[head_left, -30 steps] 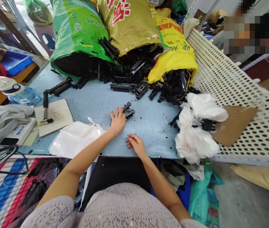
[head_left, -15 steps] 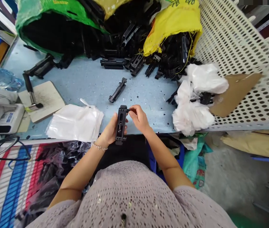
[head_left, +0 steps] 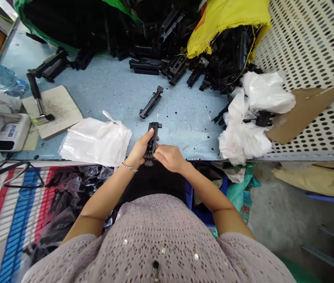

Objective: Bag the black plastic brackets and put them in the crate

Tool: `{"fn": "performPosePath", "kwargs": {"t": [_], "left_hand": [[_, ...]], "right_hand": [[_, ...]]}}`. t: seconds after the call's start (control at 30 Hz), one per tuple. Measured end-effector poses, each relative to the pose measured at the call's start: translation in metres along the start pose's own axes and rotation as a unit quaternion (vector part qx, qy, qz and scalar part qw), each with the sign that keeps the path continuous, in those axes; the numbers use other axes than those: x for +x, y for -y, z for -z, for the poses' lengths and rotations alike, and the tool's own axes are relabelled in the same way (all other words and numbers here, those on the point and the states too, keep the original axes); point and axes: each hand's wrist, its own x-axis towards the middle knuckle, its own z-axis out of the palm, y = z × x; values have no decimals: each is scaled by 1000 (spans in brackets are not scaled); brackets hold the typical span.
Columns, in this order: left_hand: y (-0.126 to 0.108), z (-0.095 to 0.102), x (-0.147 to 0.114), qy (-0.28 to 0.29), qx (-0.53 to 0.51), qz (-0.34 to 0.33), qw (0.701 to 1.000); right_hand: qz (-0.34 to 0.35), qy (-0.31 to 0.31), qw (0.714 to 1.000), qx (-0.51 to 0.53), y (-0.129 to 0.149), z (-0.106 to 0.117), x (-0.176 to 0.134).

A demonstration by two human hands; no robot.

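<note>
My left hand (head_left: pixel 139 149) is wrapped round a long black slotted part (head_left: pixel 152 142), with the thumb lying along its face. The part stands nearly upright in view at the table's front edge. Against its lower right side my right hand (head_left: pixel 170 157) is closed, thumb and fingers pinching at the edge; its fingertips are partly hidden. Just beyond, a similar black part (head_left: pixel 151 103) lies slantwise on the blue tabletop (head_left: pixel 105 92). A stack of white plastic bags (head_left: pixel 96 141) rests left of my left hand.
Many black parts (head_left: pixel 174 68) spill from a green sack (head_left: pixel 122 8) and a yellow sack (head_left: pixel 228 19) at the back. A hammer (head_left: pixel 39 98) lies on a pale board (head_left: pixel 63 114) at left. Crumpled white bags (head_left: pixel 245 137) sit right, before a perforated white panel (head_left: pixel 308 43).
My right hand has gone from the upper right end of the held part down to its lower right side. My left thumb now lies across its face. The whole view has shifted slightly.
</note>
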Motion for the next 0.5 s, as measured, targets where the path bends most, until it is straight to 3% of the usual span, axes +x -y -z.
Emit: {"fn": "performPosePath", "kwargs": {"t": [0.1,0.17,0.23,0.3,0.37,0.43,0.5], "left_hand": [[9,-13,18,-59,206,-88,973],[18,-28,27,-53,329,-105,937],[27,-42,32,-23,393,-99,914],[36,-48,35,-6,373,-99,922],[38,-41,40,-18,278,-101,955],[33,-24,45,-62,162,-112,978],[22,-3,49,-109,72,-132,983]], "right_hand": [[-30,-27,997,-64,-16,24,45],[-24,-80,987,-134,-35,38,91],[-10,-69,979,-193,-56,48,138],[-9,-29,966,-257,-73,53,174],[-11,10,947,-320,-79,53,192],[-15,23,932,-362,-70,48,190],[-9,8,931,-365,-49,37,170]]}}
